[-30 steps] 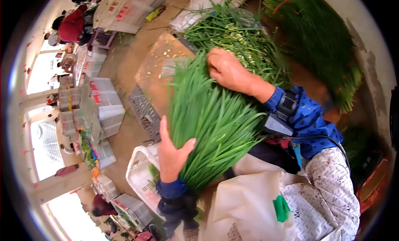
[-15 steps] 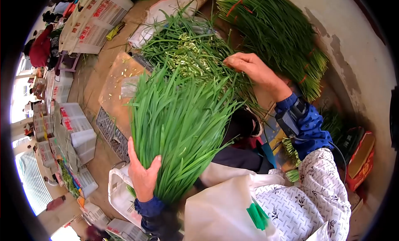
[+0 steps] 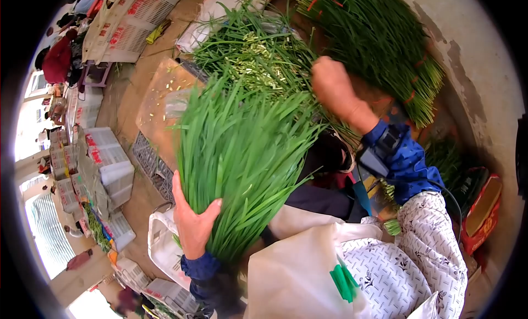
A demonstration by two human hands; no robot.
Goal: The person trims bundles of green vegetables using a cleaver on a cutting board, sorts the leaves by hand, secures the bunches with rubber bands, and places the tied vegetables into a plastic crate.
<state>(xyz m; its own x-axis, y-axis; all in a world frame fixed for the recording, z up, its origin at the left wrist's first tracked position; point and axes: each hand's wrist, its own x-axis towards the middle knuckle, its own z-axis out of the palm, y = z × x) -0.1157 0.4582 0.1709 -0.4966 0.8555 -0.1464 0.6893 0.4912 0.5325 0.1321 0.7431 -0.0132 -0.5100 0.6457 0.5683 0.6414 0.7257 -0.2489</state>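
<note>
A large loose bunch of green garlic chives (image 3: 242, 154) fans out in front of me, leaf tips pointing away. My left hand (image 3: 195, 220) holds it at the lower left side, thumb over the leaves and fingers along the edge and beneath. My right hand (image 3: 333, 88) is beyond the bunch at the right, curled closed and a little blurred; what its fingers hold, if anything, is hidden. Beside it lies a heap of loose leaves and short pale cut stems (image 3: 258, 60).
Banded bundles of chives (image 3: 368, 44) lie at the upper right by the wall. A brown board (image 3: 162, 102) and grey crate (image 3: 151, 159) are left of the bunch. A white basket (image 3: 157, 236) stands near my left wrist, a red box (image 3: 481, 220) at right. People and stacked crates (image 3: 102, 148) fill the far left.
My right hand has moved slightly right and up, and its fingers are now turned out of sight. The left hand keeps its place on the bunch. The whole view has shifted slightly.
</note>
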